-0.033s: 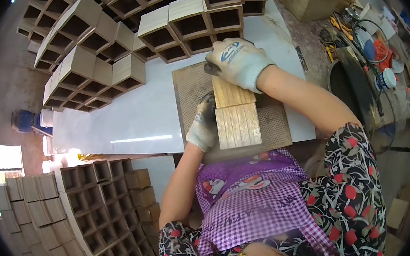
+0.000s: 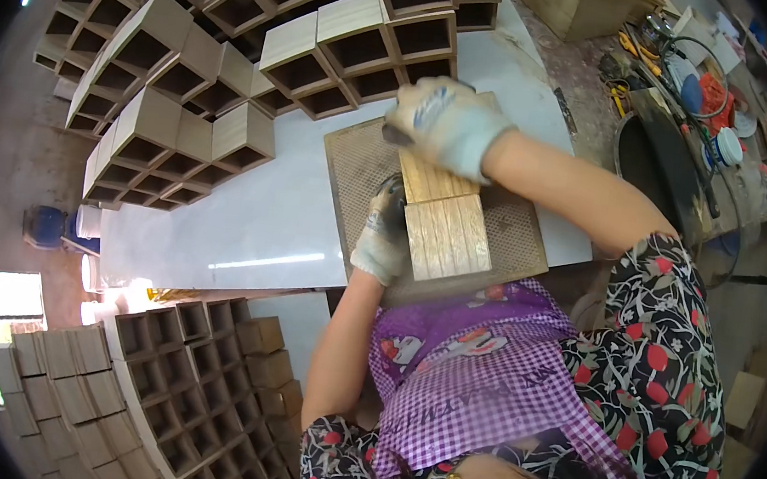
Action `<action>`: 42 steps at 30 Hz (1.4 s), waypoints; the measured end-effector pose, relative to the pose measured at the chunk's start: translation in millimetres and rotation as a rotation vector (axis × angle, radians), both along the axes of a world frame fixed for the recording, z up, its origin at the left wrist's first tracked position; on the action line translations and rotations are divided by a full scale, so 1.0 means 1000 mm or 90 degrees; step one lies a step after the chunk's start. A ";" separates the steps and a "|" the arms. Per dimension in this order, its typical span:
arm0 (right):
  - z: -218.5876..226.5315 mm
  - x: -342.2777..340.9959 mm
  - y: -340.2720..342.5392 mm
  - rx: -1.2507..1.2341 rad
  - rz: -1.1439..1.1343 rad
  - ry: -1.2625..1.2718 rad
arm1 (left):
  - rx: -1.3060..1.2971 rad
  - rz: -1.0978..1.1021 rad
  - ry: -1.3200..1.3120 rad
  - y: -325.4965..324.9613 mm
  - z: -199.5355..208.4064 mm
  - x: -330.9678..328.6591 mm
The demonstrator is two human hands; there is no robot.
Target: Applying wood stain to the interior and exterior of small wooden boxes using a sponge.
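Observation:
A pale wooden box [image 2: 449, 237] with a cross seam lies on a brown, textured mat [image 2: 348, 176] in front of me. My left hand [image 2: 382, 239], in a white glove with dark fingertips, closes round its left side. Over the far part of the box, my gloved right hand [image 2: 450, 126] is curled and smeared by motion. Its palm side is hidden, so I cannot make out what, if anything, is between it and the wood.
Stacked open wooden boxes [image 2: 175, 132] line the far and left sides of the white table [image 2: 289, 217]. More stacked boxes [image 2: 195, 378] stand at the lower left. Tools, cables and a white tub [image 2: 728, 145] crowd a bench at the right.
My right hand has shifted slightly over the far part of the box and is now more blurred. My left hand and the box hold nearly the same place.

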State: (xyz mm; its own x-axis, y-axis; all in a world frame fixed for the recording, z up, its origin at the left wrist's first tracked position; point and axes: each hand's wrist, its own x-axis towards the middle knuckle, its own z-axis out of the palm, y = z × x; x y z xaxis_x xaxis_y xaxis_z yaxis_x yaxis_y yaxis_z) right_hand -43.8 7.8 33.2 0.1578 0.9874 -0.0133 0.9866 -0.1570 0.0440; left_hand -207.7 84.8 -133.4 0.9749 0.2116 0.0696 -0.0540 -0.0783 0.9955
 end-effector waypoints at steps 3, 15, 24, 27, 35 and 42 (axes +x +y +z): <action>0.001 -0.034 -0.031 0.053 0.121 0.054 | -0.732 0.045 -0.016 0.002 0.004 -0.003; -0.012 0.013 -0.061 0.186 0.006 0.092 | -0.692 0.093 0.043 -0.004 0.011 -0.001; -0.016 -0.082 -0.143 0.039 0.324 0.199 | -0.761 0.123 0.084 0.003 0.022 -0.001; 0.009 -0.058 -0.130 0.155 0.202 0.114 | -0.765 0.058 0.042 0.006 0.015 -0.008; 0.006 -0.097 -0.089 0.011 0.392 0.111 | -0.745 -0.282 -0.175 0.008 0.026 -0.002; 0.070 -0.058 -0.123 0.374 0.287 0.098 | -0.463 0.030 0.073 0.019 0.101 -0.011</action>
State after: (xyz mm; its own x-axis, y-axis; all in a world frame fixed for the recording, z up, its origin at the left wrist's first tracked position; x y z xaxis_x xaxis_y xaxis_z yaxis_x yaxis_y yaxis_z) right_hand -102.0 -115.1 103.5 -0.2234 0.8071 0.5465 0.9493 0.3074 -0.0661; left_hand -218.3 104.0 -32.1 0.9562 0.2073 -0.2068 0.0412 0.6040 0.7959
